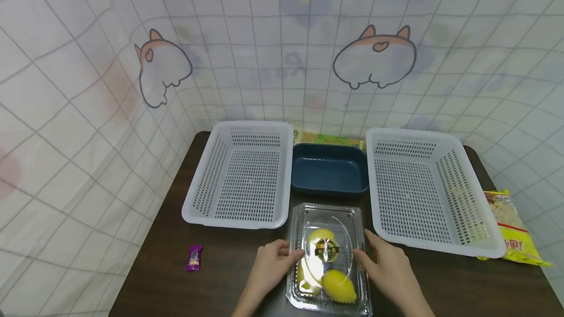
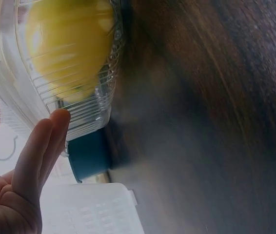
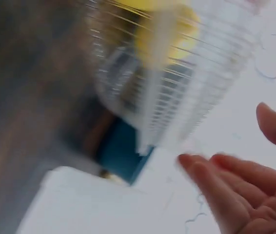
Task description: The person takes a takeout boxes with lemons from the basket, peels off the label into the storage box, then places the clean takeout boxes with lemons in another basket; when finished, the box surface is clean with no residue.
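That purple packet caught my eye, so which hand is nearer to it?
Left. The left hand is to the right of the packet, at the left edge of the box; the right hand is farther right, at the box's right edge.

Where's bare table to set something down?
Free: table between candy and left hand; also right of the right hand, before the right basket. Crowded: around the box, flanked by both hands; farther back, the dish between left basket and right basket.

clear box (image 3: pixel 163 80) blurred in right-wrist view, yellow bag (image 1: pixel 514 231) partly hidden
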Demonstrator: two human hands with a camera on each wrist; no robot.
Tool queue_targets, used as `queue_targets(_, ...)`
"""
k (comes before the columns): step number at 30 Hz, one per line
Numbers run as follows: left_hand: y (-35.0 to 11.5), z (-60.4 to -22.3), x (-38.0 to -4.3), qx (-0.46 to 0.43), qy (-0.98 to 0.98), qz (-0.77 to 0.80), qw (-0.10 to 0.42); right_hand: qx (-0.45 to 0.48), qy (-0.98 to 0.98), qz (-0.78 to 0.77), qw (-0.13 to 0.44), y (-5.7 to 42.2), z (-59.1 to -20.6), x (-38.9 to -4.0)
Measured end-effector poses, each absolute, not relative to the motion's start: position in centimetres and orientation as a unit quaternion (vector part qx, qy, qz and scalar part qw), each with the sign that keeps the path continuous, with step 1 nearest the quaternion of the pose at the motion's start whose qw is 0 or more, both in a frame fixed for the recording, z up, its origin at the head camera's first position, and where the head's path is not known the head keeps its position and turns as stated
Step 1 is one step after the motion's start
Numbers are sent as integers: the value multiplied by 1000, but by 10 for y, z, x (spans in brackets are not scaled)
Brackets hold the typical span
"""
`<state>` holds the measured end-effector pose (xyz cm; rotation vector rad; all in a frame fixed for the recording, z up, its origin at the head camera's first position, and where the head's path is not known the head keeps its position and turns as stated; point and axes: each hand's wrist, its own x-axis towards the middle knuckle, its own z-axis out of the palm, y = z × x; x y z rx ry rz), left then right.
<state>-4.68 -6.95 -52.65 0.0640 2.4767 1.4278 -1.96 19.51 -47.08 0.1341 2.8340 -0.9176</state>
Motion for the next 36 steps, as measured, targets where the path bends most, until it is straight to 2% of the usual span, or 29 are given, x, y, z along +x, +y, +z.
queue_targets(2,-70,-527,-44,19,856,496,144,39,949,-308,52,187,-464,-20)
queue_targets(4,-71,-527,-42,17,857,495,146,30,943,-329,48,181,-460,-22)
queue_targets(11,-70,-530,-40,31,868,481,121,2,935,-343,91,169,-463,-42)
queue_targets(16,-68,-530,-42,33,870,477,124,-13,936,-336,105,170,-468,-47)
queue_targets(26,-70,-527,-41,27,878,458,137,-21,936,-329,123,166,-474,-48)
queue_targets(36,-68,-521,-49,22,877,465,120,-52,932,-337,122,171,-465,-61)
